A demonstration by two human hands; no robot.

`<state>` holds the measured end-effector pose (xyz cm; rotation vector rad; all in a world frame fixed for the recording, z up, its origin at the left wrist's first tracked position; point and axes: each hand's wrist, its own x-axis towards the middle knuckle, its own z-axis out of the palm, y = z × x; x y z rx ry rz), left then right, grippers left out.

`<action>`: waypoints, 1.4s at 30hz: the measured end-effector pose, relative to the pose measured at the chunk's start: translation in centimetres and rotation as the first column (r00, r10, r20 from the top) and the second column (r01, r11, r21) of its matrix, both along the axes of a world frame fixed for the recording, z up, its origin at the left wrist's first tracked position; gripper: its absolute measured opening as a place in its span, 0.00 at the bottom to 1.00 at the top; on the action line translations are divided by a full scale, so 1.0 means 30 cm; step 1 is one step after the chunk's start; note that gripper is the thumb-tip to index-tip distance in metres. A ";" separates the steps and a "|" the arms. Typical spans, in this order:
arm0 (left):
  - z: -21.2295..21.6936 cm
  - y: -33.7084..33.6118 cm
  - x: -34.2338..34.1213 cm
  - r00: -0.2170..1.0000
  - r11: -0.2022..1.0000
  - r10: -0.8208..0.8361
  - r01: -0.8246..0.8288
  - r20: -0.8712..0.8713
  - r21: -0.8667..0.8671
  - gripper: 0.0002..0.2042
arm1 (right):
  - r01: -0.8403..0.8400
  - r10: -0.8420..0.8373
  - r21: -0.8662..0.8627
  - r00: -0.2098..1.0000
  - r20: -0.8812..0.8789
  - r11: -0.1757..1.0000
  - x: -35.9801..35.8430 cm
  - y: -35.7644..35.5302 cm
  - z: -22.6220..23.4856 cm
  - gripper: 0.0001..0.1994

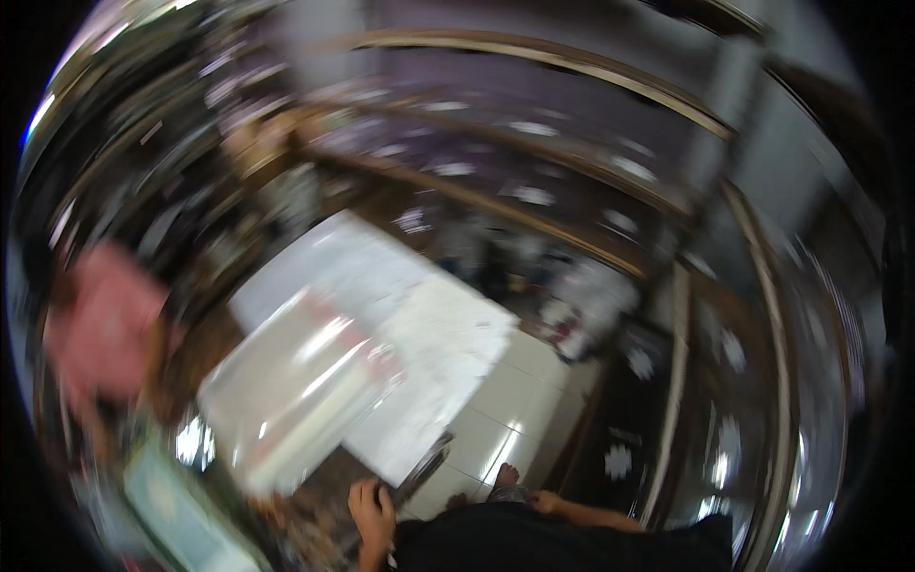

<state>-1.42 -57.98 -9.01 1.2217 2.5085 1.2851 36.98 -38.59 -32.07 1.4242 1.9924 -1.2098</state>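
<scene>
At the near edge of the table, my left hand (371, 513) is raised with its fingers curled. A small dark shape shows by its fingertips, too blurred to name. Just beyond it lies a stack of clear plastic packaging (295, 391) with reddish marks along one side. This stack rests on large white sheets (438, 334) spread over the table. My right hand (545, 502) is low, close to my dark clothing and beside a small greyish patterned thing. Blur hides its fingers, so I cannot tell whether it grips that.
A person in a pink top (110, 324) is at the left. A pale green box-like thing (181, 505) is at the lower left. Dark shelves with wooden edges (562, 224) line the back and right. White bundles (586, 300) lie beyond the tiled floor (505, 400).
</scene>
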 end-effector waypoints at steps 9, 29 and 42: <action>0.021 0.119 0.035 0.947 0.994 -0.093 0.068 -0.307 -0.091 0.07 | 0.473 -0.467 0.131 0.881 -0.075 0.871 0.103 -0.057 0.074 0.19; -0.034 0.045 0.038 0.979 0.983 0.172 -0.163 -0.111 0.083 0.06 | -0.059 0.054 -0.017 0.976 -0.211 0.998 -0.099 0.157 -0.006 0.17; 0.156 0.020 0.037 0.905 0.897 0.410 -0.376 -0.116 0.233 0.16 | -0.119 0.147 0.133 0.963 -0.227 0.984 0.004 0.296 -0.088 0.15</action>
